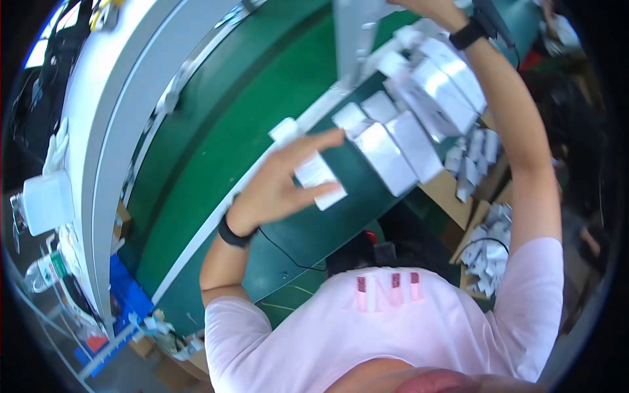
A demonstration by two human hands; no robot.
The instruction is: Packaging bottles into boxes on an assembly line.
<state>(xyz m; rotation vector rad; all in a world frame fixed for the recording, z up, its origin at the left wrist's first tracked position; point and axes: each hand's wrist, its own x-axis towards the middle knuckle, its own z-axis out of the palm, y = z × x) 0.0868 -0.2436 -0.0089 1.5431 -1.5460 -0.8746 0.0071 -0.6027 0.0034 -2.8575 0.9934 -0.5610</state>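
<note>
My left hand [278, 180], with a black band on its wrist, hovers over the green bench with thumb and fingers spread. Beneath and between them lies a small white box [314, 171], partly covered by the hand; its flap stands toward the belt. To its right two white boxes [394, 162] lie side by side with flaps raised. Farther up the bench is a larger group of white boxes [445, 82]. My right hand [429, 8], also with a wrist band, reaches past them at the top edge; its fingers are mostly cut off by the frame.
A green conveyor belt [242, 111] runs along the bench behind a pale rail [196, 245]. A grey post [354, 39] rises beside it. Cartons of small white pieces [488, 245] stand at my right. A thin black cable [282, 252] crosses the bench. A white container [47, 204] is far left.
</note>
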